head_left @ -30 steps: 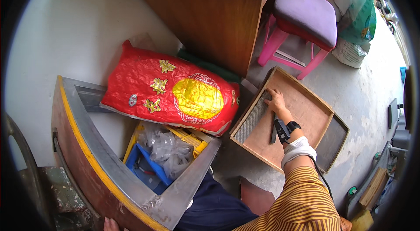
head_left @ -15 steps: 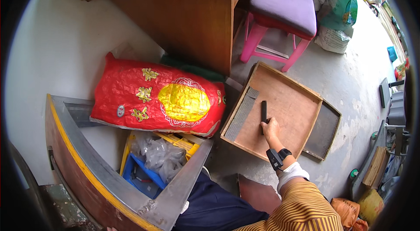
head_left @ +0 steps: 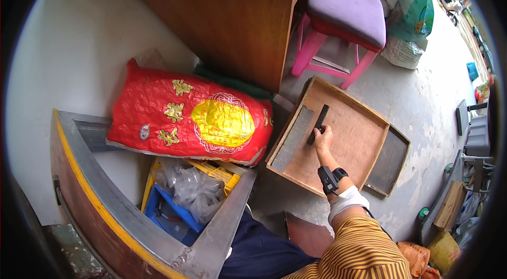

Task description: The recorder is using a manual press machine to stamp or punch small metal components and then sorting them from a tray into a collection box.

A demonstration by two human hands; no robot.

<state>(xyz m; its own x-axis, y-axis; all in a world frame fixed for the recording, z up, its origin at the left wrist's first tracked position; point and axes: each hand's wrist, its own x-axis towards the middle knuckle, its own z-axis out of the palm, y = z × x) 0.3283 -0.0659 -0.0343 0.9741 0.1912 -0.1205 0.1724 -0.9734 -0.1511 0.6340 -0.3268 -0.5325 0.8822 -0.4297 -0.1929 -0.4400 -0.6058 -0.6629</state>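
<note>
My right hand [head_left: 323, 138] is closed around the lower part of a narrow black bar [head_left: 319, 121], whose exact kind I cannot make out. It holds the bar over a shallow wooden tray [head_left: 346, 144] with raised edges. The bar slants, its upper end leaning right. Just left of it, a strip of grey mesh [head_left: 292, 139] runs along the tray's left side. A dark, framed panel [head_left: 387, 160] sticks out past the tray's right edge. My left hand is out of view.
A large red sack [head_left: 158, 107] lies left of the tray, above an open drawer [head_left: 227, 226] with a blue bin [head_left: 182, 229] and clear plastic bags [head_left: 195, 192]. A pink stool [head_left: 346, 9] with a purple seat stands behind the tray, beside a wooden desk [head_left: 222, 25].
My right hand has moved slightly up and left over the tray. The bar has turned from nearly upright to a slant and come closer to the mesh strip.
</note>
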